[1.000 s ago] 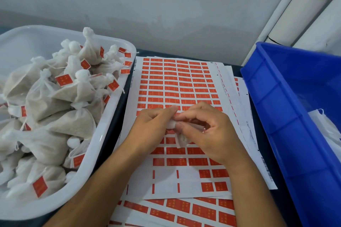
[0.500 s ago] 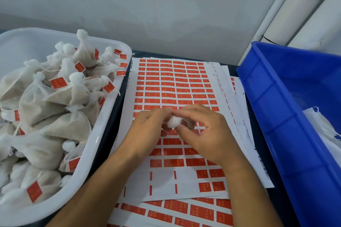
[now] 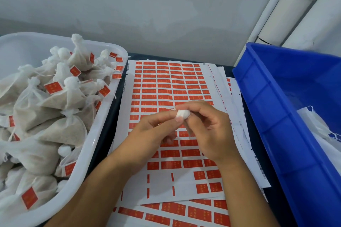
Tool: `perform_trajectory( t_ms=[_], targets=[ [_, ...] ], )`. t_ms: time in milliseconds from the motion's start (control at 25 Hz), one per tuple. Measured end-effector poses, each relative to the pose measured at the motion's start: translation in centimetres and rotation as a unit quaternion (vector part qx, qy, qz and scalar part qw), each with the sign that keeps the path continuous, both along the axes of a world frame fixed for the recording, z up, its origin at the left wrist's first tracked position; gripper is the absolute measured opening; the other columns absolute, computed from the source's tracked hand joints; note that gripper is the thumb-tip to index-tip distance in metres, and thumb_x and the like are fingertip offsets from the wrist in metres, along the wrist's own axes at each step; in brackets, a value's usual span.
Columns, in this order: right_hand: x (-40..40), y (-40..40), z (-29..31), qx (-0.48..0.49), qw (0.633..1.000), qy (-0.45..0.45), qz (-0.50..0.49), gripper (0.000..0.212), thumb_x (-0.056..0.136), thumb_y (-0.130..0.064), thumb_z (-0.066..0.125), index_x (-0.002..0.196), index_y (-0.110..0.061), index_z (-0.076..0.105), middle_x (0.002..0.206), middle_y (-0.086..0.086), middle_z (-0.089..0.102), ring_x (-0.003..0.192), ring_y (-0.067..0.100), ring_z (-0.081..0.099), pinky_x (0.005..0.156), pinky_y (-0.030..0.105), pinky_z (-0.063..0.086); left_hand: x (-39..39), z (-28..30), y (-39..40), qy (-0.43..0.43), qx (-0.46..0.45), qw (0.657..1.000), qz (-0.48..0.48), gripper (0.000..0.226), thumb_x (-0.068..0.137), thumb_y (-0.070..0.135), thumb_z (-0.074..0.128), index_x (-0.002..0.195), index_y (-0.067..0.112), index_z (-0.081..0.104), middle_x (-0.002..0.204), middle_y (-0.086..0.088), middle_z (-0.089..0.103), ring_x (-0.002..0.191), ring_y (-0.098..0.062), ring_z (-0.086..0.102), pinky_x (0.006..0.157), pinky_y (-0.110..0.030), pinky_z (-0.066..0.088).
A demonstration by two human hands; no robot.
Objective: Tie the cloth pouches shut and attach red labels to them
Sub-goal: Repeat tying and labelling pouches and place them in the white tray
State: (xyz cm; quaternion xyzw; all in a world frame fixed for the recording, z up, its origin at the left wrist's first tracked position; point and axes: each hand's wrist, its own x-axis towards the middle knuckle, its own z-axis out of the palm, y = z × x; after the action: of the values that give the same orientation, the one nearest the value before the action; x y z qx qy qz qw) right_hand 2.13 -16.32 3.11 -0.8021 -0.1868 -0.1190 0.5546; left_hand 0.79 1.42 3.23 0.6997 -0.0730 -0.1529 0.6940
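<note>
Both hands meet over the label sheet [image 3: 166, 86]: left hand [image 3: 147, 134] and right hand [image 3: 208, 131] pinch a pouch's bunched white neck [image 3: 182, 113] between curled fingertips, apparently mid-tying. Next comes cinching the knot, then peeling off a red label just below the hands.

A small white cloth pouch [image 3: 182, 113], bunched at its top, sits above sheets of red labels [image 3: 166, 86] lying flat.
</note>
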Motion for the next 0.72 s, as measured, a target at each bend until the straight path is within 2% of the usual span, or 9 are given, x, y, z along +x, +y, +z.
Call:
perform_trajectory(
  t_ms=[120, 200, 280, 400, 480, 560, 720],
  targets=[
    [0.1, 0.0, 0.0, 0.005, 1.0, 0.01, 0.01, 0.017, 0.099, -0.023, 0.059, 0.109, -0.026, 0.072, 0.101, -0.014, 0.072, 0.095, 0.019, 0.07, 0.08, 0.03, 0.061, 0.0, 0.3, -0.1, 0.014, -0.014, 1.0, 0.003, 0.035, 0.091, 0.061, 0.063, 0.107, 0.034, 0.079, 0.096, 0.001, 0.074, 0.098, -0.032, 0.066, 0.095, -0.044, 0.055],
    [0.1, 0.2, 0.0, 0.005, 1.0, 0.014, 0.017, 0.017, 0.1, -0.023, 0.057, 0.109, -0.024, 0.072, 0.102, -0.011, 0.072, 0.092, 0.019, 0.07, 0.08, 0.036, 0.062, -0.1, 0.4, -0.2, 0.016, -0.034, 0.999, 0.019, 0.033, 0.086, 0.059, 0.068, 0.102, 0.033, 0.081, 0.092, 0.004, 0.075, 0.091, -0.022, 0.067, 0.089, -0.038, 0.055],
    [0.0, 0.3, 0.0, 0.009, 1.0, 0.014, 0.022, 0.018, 0.101, -0.026, 0.056, 0.11, -0.023, 0.071, 0.104, -0.009, 0.073, 0.093, 0.021, 0.071, 0.08, 0.039, 0.063, -0.1, 0.5, -0.3, 0.011, -0.049, 0.998, 0.038, 0.032, 0.082, 0.055, 0.069, 0.098, 0.031, 0.082, 0.097, 0.005, 0.078, 0.096, -0.017, 0.072, 0.091, -0.039, 0.054],
    [-0.1, 0.5, 0.2, 0.032, 0.998, 0.02, 0.043, 0.024, 0.1, -0.032, 0.052, 0.112, -0.021, 0.07, 0.103, -0.006, 0.072, 0.09, 0.024, 0.072, 0.076, 0.041, 0.064, -0.3, 0.5, -0.5, 0.005, -0.074, 0.996, 0.051, 0.031, 0.081, 0.049, 0.072, 0.097, 0.025, 0.082, 0.104, -0.002, 0.078, 0.106, -0.024, 0.072, 0.095, -0.047, 0.056],
    [-0.1, 0.6, 0.5, 0.059, 0.995, 0.033, 0.069, 0.025, 0.101, -0.031, 0.05, 0.113, -0.02, 0.069, 0.105, -0.006, 0.072, 0.094, 0.027, 0.072, 0.077, 0.039, 0.064, -0.4, 0.6, -0.6, -0.005, -0.088, 0.994, 0.06, 0.028, 0.079, 0.046, 0.073, 0.093, 0.024, 0.083, 0.1, -0.002, 0.078, 0.103, -0.023, 0.073, 0.088, -0.04, 0.059],
    [-0.1, 0.6, 0.5, 0.067, 0.994, 0.039, 0.079, 0.024, 0.101, -0.03, 0.049, 0.113, -0.023, 0.068, 0.107, -0.009, 0.071, 0.106, 0.026, 0.069, 0.084, 0.033, 0.061, -0.6, 0.8, -0.8, -0.044, -0.081, 0.992, 0.089, 0.024, 0.076, 0.047, 0.076, 0.087, 0.026, 0.083, 0.092, 0.001, 0.076, 0.095, -0.02, 0.073, 0.076, -0.028, 0.06],
    [-0.3, 0.9, 0.4, 0.082, 0.991, 0.066, 0.081, 0.022, 0.101, -0.032, 0.049, 0.111, -0.029, 0.067, 0.109, -0.013, 0.07, 0.112, 0.02, 0.066, 0.087, 0.026, 0.058, -0.8, 0.5, -1.1, -0.189, 0.012, 0.964, 0.186, 0.02, 0.079, 0.049, 0.081, 0.085, 0.031, 0.083, 0.082, 0.007, 0.065, 0.08, -0.019, 0.062, 0.062, -0.026, 0.056]
  ],
)
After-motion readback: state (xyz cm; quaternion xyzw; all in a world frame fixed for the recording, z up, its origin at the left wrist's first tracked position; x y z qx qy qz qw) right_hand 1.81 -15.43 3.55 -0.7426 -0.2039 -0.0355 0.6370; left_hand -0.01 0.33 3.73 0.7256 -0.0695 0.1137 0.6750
